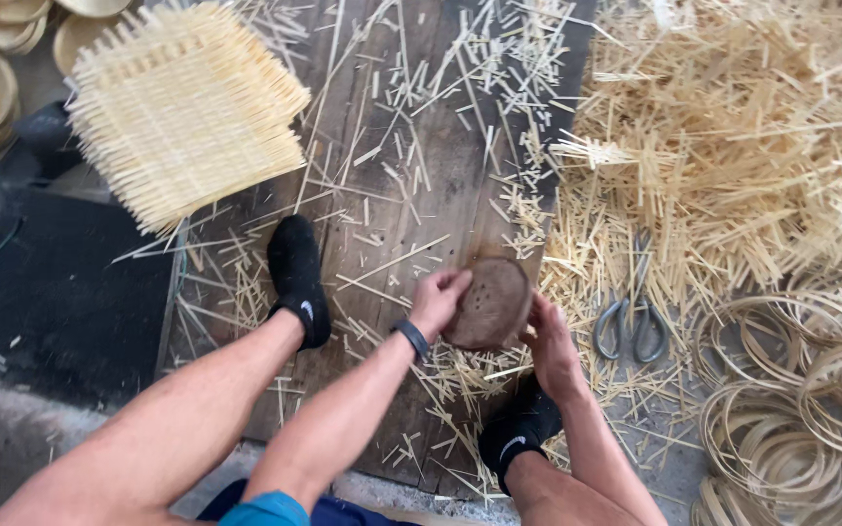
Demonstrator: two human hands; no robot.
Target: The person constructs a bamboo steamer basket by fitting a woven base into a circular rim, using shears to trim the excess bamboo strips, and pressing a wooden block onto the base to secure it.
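Straw-littered boards (411,185) lie under both hands, where the left hand (438,300) and right hand (550,343) each close on an edge of a brown perforated disc (489,302), seemingly stiff, light, best gripped by its rim.

Workshop floor strewn with bamboo offcuts

A dark wooden board (421,185) lies on the floor, scattered with short bamboo slivers (499,88). At ten o'clock sits a stack of woven mats (182,112); at two o'clock a heap of splints (743,127); scissors (632,317) at three; coiled bamboo hoops (801,399) at four.
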